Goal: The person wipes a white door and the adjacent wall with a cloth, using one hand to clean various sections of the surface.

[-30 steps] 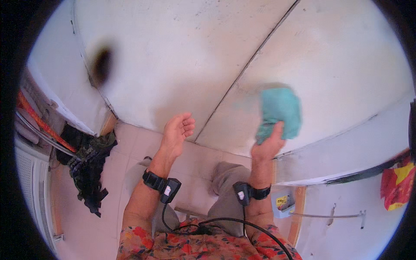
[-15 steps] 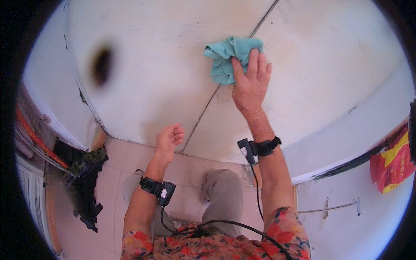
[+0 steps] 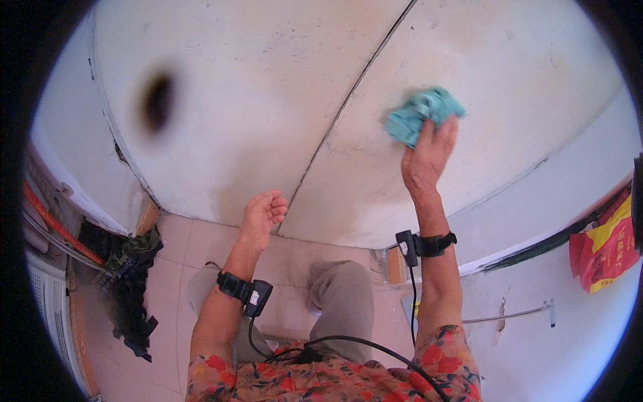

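A crumpled teal cloth [image 3: 423, 115] is pressed against a large white panelled surface [image 3: 234, 100], on the right side of its dark seam. My right hand [image 3: 429, 155] grips the cloth, thumb and fingers bunching it; the fingertips are slightly blurred. Lower left, my left hand [image 3: 265, 214] hangs in front of the surface near the seam's lower end, its fingers loosely curled together with nothing in them. Scuffs and small marks dot the white surface. A black strap with a small box sits on each forearm.
A red and yellow bag [image 3: 606, 253] hangs at the far right, above a metal bar [image 3: 506, 317] on the wall. Dark crumpled fabric [image 3: 130, 288] lies at the left beside an orange strip [image 3: 57, 224]. Black cables [image 3: 375, 346] cross my lap over pinkish floor tiles [image 3: 171, 305].
My right hand has moved the teal cloth rightward and slightly down, off the seam and onto the right panel. My left hand stays in nearly the same place.
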The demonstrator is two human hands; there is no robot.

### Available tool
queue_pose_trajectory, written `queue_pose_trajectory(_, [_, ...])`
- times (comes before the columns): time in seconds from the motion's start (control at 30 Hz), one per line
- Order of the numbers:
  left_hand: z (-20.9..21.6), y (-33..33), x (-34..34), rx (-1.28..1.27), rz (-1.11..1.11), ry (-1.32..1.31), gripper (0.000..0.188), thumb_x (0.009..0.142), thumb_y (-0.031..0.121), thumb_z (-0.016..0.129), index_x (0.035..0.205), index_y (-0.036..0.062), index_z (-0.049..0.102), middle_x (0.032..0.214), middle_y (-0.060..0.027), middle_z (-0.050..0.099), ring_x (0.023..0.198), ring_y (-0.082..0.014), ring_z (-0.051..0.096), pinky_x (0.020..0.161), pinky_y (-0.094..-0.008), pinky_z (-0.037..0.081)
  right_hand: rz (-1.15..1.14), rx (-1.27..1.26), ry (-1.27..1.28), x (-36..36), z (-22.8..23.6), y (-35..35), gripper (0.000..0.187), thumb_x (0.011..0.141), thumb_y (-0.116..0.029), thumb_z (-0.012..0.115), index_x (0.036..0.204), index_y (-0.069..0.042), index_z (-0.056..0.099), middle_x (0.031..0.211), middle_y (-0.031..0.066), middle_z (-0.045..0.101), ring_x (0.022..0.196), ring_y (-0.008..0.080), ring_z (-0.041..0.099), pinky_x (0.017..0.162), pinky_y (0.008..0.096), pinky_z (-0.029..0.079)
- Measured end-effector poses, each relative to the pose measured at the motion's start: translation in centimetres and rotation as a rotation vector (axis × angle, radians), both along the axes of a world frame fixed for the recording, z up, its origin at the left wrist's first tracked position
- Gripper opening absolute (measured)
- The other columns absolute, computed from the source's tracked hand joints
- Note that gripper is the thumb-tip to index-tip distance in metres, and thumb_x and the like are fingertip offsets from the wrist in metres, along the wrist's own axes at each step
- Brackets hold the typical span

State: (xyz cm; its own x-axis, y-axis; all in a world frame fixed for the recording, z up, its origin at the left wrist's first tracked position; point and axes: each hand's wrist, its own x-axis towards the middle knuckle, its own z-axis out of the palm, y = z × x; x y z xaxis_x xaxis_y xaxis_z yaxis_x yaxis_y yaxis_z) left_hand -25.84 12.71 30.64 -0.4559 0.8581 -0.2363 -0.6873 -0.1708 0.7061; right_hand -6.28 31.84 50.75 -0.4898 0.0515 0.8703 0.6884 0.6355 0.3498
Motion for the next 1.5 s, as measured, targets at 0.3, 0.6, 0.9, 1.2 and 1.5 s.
queue_pose_trajectory(0.3, [-0.3, -0.1, -0.1, -0.009, 0.006, 0.003, 0.027, 0.087, 0.026, 0.054, 0.102, 0.0036, 0.057, 0.087, -0.0050, 0.062, 0.075, -0.0127, 0.058, 0.069, -0.0270, 0.048, 0.219, 0.297, 0.049, -9.6, 9.7, -2.9, 0.050, 0.069, -0.011, 0.063, 0.117, -0.001, 0.051, 0.133, 0.0250, 0.033, 0.122, 0.0406, 0.034, 0.102, 0.0475, 0.028])
queue_pose_trajectory(0.6, [-0.9, 1.3, 0.7, -0.036, -0.045, 0.011, 0.028, 0.089, 0.023, 0.048, 0.106, 0.0023, 0.056, 0.088, -0.0061, 0.061, 0.073, -0.0119, 0.056, 0.064, -0.0242, 0.047, 0.150, 0.070, -0.321, -4.2, -2.5, -2.3, 0.034, 0.076, -0.011, 0.053, 0.108, -0.005, 0.059, 0.137, 0.0189, 0.034, 0.127, 0.0346, 0.032, 0.103, 0.0551, 0.022])
queue_pose_trajectory(0.9, [-1.2, 0.9, 1.4, -0.036, -0.097, 0.039, 0.030, 0.088, 0.026, 0.051, 0.106, 0.0022, 0.055, 0.087, -0.0059, 0.061, 0.073, -0.0120, 0.057, 0.064, -0.0243, 0.047, -0.236, 0.048, 0.209, 11.3, 6.3, 9.3, 0.063, 0.069, -0.014, 0.063, 0.124, 0.007, 0.038, 0.131, 0.0296, 0.033, 0.120, 0.0442, 0.034, 0.102, 0.0469, 0.026])
queue_pose_trajectory(1.2, [-3.0, 2.9, 2.2, -0.142, -0.129, 0.088, 0.026, 0.088, 0.027, 0.051, 0.102, 0.0047, 0.055, 0.085, -0.0045, 0.060, 0.072, -0.0114, 0.057, 0.063, -0.0245, 0.048, -0.174, -0.447, 0.470, 18.6, -5.2, 12.4, 0.052, 0.074, -0.001, 0.055, 0.121, 0.013, 0.036, 0.128, 0.0328, 0.033, 0.114, 0.0475, 0.035, 0.099, 0.0490, 0.027])
queue_pose_trajectory(1.5, [-5.5, 2.8, 2.9, -0.254, -0.191, 0.128, 0.026, 0.089, 0.026, 0.051, 0.103, 0.0043, 0.055, 0.084, -0.0050, 0.061, 0.071, -0.0118, 0.058, 0.063, -0.0249, 0.048, -0.377, -0.249, 0.485, 25.6, 8.7, 18.4, 0.045, 0.075, -0.012, 0.056, 0.114, 0.007, 0.045, 0.113, 0.0285, 0.047, 0.102, 0.0445, 0.046, 0.092, 0.0472, 0.034])
